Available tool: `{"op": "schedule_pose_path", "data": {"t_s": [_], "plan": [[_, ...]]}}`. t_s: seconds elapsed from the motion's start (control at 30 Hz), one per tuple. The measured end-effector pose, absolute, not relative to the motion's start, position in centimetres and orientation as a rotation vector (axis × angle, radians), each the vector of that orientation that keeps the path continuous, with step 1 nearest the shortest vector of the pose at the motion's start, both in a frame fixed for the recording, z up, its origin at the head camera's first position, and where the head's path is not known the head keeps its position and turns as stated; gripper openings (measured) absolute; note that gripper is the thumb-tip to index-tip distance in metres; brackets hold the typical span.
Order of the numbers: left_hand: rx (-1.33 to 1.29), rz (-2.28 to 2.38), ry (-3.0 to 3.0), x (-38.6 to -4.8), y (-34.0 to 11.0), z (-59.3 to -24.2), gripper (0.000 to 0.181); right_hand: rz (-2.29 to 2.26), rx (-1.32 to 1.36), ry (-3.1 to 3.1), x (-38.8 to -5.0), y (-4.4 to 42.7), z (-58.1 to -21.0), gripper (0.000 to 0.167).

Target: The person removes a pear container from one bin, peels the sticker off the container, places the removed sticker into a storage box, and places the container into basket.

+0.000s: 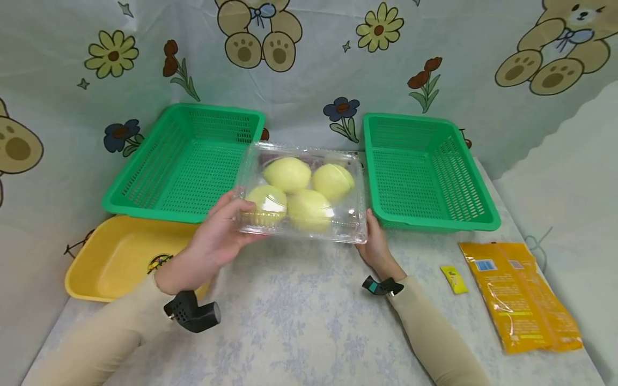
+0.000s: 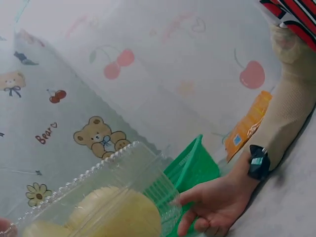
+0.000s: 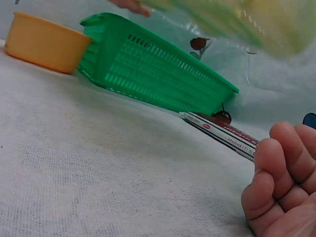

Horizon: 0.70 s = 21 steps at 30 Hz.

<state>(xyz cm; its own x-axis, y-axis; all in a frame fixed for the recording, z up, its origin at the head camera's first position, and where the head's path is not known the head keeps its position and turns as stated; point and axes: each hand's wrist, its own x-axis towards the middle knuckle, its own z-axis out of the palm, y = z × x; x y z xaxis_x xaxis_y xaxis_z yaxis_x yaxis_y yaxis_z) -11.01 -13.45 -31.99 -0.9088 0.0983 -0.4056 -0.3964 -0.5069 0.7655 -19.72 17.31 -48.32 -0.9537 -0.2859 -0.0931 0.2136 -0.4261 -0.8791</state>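
A clear plastic clamshell box (image 1: 301,236) holds several pale yellow, rounded fruit-like pieces (image 1: 309,210), and it is held up above the table. My left hand (image 1: 217,230) grips its left side, the thumb on top and the fingers underneath. At the box's lower right corner is my right hand (image 1: 376,246), its thumb at the edge and its fingers loosely bent. The left wrist view shows that right hand (image 2: 215,202) beside the box's end, not wrapped round it. In the right wrist view, the fingers (image 3: 271,158) hold nothing.
Green perforated baskets stand at back left (image 1: 183,201) and back right (image 1: 429,220). A yellow basin (image 1: 116,252) sits front left. An orange packet (image 1: 521,300) and a small yellow sachet (image 1: 454,280) lie at right. A spaghetti box (image 3: 222,133) lies on the table.
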Motion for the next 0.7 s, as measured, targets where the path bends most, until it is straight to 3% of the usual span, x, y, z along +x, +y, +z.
{"op": "schedule_pose_path", "data": {"t_s": [0.1, 0.23, 0.33, 0.57, 0.7], "plan": [[-0.401, 2.504, 1.351, -11.8, -15.5, -30.9, 0.034, -2.439, -0.227, 1.508, -19.8, 17.4, -48.8, 0.036], [-0.489, 2.592, 1.231, -13.7, -19.5, -30.0, 0.029, -2.455, -0.415, 1.457, -19.7, 17.5, -48.9, 0.042], [-0.579, 2.636, 1.143, -15.3, -23.3, -29.6, 0.031, -2.437, -0.439, 1.458, -19.7, 17.5, -48.9, 0.042], [-0.669, 2.659, 1.257, -18.2, -31.9, -30.0, 0.065, -2.41, -0.298, 1.538, -19.6, 17.4, -48.7, 0.041], [-0.75, 2.679, 1.229, -18.9, -35.5, -30.8, 0.049, -2.401, -0.252, 1.554, -19.4, 17.3, -48.3, 0.041]]}}
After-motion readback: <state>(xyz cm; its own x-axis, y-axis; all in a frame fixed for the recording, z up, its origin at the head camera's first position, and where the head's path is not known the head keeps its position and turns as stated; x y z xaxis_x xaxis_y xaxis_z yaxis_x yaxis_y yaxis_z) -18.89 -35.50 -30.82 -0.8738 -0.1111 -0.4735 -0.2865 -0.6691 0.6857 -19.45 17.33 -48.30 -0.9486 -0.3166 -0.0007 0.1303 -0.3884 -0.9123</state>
